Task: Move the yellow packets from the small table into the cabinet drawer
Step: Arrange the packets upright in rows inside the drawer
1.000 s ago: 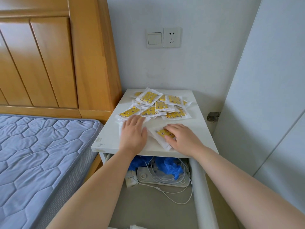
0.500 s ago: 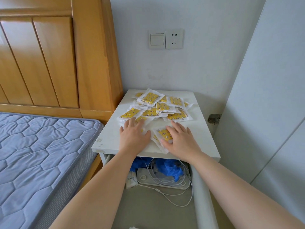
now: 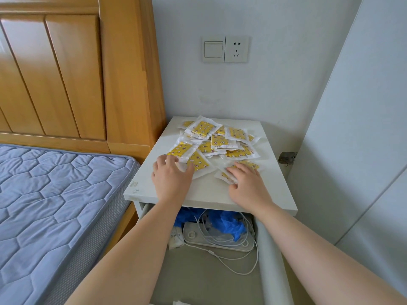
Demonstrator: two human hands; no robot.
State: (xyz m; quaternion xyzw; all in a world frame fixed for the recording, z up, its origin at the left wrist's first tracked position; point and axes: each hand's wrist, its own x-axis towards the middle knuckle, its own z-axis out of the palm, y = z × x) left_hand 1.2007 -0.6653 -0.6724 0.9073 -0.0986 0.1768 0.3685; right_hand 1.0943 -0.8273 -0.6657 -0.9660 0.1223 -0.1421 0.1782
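**Many yellow packets (image 3: 220, 140) on the tabletop (image 3: 209, 195), drawer (image 3: 272, 260) pulled out**

The packets lie in a loose, overlapping heap from the centre of the white tabletop toward its 12 o'clock edge; all those in view are on the tabletop. The left hand (image 3: 171, 180) rests palm down at about 8 o'clock of the heap, fingers bent over the nearest packets and thumb lying on one. Whether its grip is clamped on a packet or only pressing, I cannot tell. The right hand (image 3: 250, 186) lies at about 4 o'clock, its grip apart: the fingers are spread and fairly straight, flat on two packets just beside the main heap.

Both forearms cross over the drawer, which stands open at 6 o'clock under the tabletop. At its back lie a white power strip (image 3: 220, 244), a tangle of white cable (image 3: 244, 268), what looks like crumpled blue plastic (image 3: 230, 223), and a small white pack (image 3: 175, 237) — its label too small to read.

A blue quilted mattress (image 3: 55, 194) and a wooden headboard (image 3: 66, 73) stand just beside the tabletop at 9 o'clock. On the wall at 12 o'clock — a switch and socket plate (image 3: 225, 49).
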